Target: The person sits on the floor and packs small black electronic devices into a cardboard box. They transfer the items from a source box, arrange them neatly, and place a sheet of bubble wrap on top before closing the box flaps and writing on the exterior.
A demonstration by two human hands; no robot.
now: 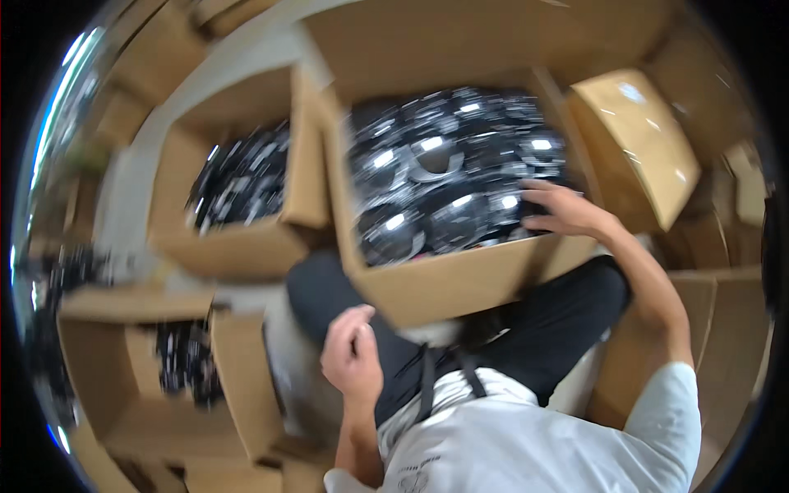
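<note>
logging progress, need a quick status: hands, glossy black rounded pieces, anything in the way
Right hand at glossy black rounded pieces, grip unclear; left hand loosely curled, no object visible; pieces packed inside open brown cardboard box; nothing visibly blocking right hand.

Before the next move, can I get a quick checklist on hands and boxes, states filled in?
1. Right hand open: ok, thumb and fingers apart at the large box's right side.
2. Right hand's contact with the dark glossy pieces: cannot tell, blurred.
3. Left hand unloaded: cannot tell for sure; curled near the left leg, nothing visible in it.
4. Large box open on top: ok, pieces exposed.
5. Picture sharp enough for fine detail: not ok, motion blur.
</note>
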